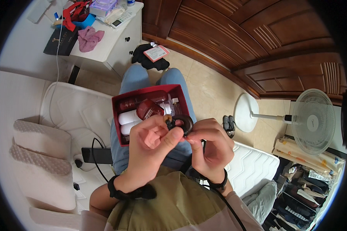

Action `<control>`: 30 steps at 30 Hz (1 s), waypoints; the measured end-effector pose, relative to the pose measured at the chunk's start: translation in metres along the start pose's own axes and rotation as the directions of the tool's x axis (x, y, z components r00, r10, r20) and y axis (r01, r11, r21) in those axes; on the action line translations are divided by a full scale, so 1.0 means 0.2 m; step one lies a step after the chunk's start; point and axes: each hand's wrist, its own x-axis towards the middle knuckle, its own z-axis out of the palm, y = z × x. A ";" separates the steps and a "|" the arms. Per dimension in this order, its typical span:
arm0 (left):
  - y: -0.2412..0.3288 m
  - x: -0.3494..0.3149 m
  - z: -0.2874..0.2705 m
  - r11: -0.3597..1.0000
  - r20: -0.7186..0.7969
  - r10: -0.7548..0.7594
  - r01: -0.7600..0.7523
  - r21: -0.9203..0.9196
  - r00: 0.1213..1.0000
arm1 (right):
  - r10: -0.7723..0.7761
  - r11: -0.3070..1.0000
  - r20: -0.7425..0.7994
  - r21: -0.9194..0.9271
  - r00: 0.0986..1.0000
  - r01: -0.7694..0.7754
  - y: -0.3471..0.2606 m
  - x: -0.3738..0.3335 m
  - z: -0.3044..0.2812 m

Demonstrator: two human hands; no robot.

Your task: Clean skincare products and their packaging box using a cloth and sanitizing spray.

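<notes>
Pinching a dark ring point(184, 124) between both hands, I've got it up in front of my chest, right over the red box point(121, 101) on my lap. My left hand point(152, 140) clamps its near-left edge with thumb and forefinger; my right hand point(211, 144) closes on its lower right side. A small knotted bit sits at the ring's left, maybe a cord or clasp, too small to tell. Just beyond my grip, the box holds dark red bottles point(148, 107) and white tubes point(128, 116). Off to my left lies a black phone point(97, 155) on the white mattress point(71, 111); far right stands a white fan point(313, 120).
</notes>
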 end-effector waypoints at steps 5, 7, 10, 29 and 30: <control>0.00 0.09 -0.03 0.983 -0.025 0.033 -0.027 0.179 0.999 | 0.092 0.996 0.017 0.004 0.996 -0.092 0.05 -0.04 0.01; -0.02 0.11 -0.04 0.981 -0.050 0.050 -0.039 0.189 0.998 | 0.219 0.970 0.008 0.104 0.976 -0.219 0.06 -0.04 0.03; -0.05 0.13 -0.08 0.943 -0.019 0.099 -0.088 0.320 0.995 | 0.413 0.873 0.022 0.273 0.910 -0.403 0.09 -0.02 0.03; -0.04 0.32 -0.22 0.943 0.138 -0.086 0.036 0.330 0.987 | 0.525 0.609 0.431 0.413 0.734 -0.678 0.42 0.12 -0.07; -0.04 0.32 -0.23 0.928 0.131 -0.078 0.024 0.371 0.988 | 0.523 0.561 0.460 0.447 0.717 -0.696 0.43 0.12 -0.07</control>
